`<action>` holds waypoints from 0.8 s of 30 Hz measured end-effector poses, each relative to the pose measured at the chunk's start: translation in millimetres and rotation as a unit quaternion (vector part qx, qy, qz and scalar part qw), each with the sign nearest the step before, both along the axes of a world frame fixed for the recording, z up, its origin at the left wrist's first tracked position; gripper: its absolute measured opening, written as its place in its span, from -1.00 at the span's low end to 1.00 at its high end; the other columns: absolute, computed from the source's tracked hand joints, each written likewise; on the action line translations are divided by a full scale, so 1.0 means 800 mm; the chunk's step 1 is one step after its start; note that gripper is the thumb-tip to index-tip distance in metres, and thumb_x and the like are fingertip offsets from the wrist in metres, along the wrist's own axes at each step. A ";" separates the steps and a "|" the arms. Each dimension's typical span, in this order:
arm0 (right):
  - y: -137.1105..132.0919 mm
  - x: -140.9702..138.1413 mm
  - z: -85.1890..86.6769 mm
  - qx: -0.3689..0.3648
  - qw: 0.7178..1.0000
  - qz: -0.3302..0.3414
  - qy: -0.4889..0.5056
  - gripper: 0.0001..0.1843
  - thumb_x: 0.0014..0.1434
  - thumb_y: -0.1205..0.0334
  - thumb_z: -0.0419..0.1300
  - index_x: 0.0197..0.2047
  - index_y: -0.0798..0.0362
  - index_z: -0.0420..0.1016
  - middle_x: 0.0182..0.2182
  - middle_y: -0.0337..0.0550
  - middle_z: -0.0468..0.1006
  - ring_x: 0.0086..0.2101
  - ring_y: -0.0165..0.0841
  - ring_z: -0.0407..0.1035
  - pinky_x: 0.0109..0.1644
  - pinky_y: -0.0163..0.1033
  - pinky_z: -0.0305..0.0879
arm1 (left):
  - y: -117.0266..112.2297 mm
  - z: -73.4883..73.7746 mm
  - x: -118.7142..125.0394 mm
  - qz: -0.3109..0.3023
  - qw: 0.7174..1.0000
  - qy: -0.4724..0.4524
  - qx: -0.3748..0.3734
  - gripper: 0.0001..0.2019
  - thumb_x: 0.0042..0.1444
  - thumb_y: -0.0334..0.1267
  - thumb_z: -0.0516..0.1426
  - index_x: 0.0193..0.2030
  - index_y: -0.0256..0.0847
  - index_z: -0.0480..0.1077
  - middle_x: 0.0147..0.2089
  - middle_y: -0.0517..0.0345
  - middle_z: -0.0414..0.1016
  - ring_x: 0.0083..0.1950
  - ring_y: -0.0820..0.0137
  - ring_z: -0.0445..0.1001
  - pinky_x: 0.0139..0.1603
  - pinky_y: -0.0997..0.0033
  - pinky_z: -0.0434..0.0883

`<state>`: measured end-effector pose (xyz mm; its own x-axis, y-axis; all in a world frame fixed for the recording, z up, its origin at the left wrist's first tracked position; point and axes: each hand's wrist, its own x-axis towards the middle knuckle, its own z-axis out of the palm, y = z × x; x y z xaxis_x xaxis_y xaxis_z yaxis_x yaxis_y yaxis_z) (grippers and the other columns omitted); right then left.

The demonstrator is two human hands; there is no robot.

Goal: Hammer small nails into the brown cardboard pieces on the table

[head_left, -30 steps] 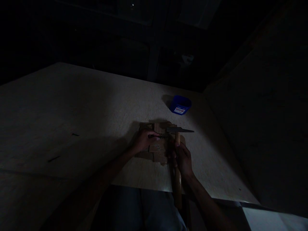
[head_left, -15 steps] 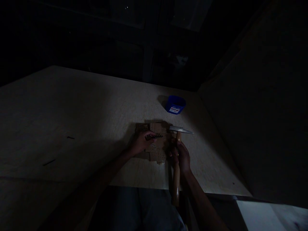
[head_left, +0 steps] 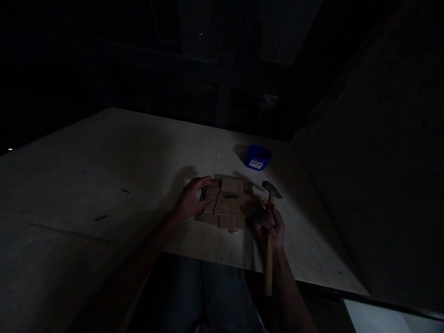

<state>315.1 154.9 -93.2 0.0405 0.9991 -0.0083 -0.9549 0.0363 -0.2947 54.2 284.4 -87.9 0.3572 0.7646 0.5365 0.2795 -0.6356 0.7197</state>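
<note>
My right hand (head_left: pixel 273 225) is wrapped round the wooden handle of a hammer (head_left: pixel 268 263), its metal head up and away from me. Between my hands lies a stack of brown cardboard pieces (head_left: pixel 232 186). A row of several dark nails or screws (head_left: pixel 230 196) sits on top of it; the light is too dim to tell which. At the stack's left side is my left hand (head_left: pixel 193 196), thumb and fingers apart and nothing between them. Its fingertips are at the cardboard's edge.
A blue plastic tub (head_left: pixel 258 157) with a white label stands beyond the cardboard on the pale tabletop (head_left: pixel 145 152). Two thin dark nail-like pieces (head_left: pixel 101 217) lie on the left. A dark panel (head_left: pixel 374 166) rises along the right side.
My left hand has let go of the row of dark pieces and drawn back left, its fingers spreading. My right hand has shifted right with the hammer, whose head has turned. The view has shifted slightly.
</note>
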 end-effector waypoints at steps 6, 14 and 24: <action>-0.004 0.015 -0.017 0.042 0.997 -0.002 0.067 -0.80 0.36 0.37 0.10 0.00 0.17 0.47 -0.61 -0.48 0.28 -0.73 -0.64 0.13 -0.49 -0.49 0.40 | -0.036 -0.019 -0.119 0.218 0.972 0.085 0.001 -0.62 0.16 -0.20 0.13 0.12 -0.18 0.39 0.05 -0.05 0.51 0.04 0.23 0.52 0.12 0.15 0.47; -0.001 0.023 -0.026 -0.009 0.992 -0.056 0.115 -0.70 0.30 0.39 -0.01 0.05 0.16 0.40 -0.64 -0.50 0.22 -0.78 -0.61 0.05 -0.59 -0.49 0.35 | -0.103 -0.039 -0.331 0.415 0.863 0.283 -0.049 -0.52 0.19 -0.06 -0.01 0.10 -0.32 0.43 0.07 -0.22 0.52 0.10 0.00 0.47 0.17 -0.05 0.40; 0.002 0.025 -0.029 -0.029 0.992 -0.083 0.089 -0.68 0.28 0.43 -0.03 0.05 0.20 0.39 -0.64 -0.52 0.24 -0.77 -0.62 0.07 -0.58 -0.50 0.37 | -0.082 -0.026 -0.332 0.391 0.858 0.317 -0.108 -0.65 0.18 -0.11 -0.02 -0.23 -0.25 0.54 -0.09 -0.20 0.57 0.00 0.06 0.49 0.13 0.06 0.40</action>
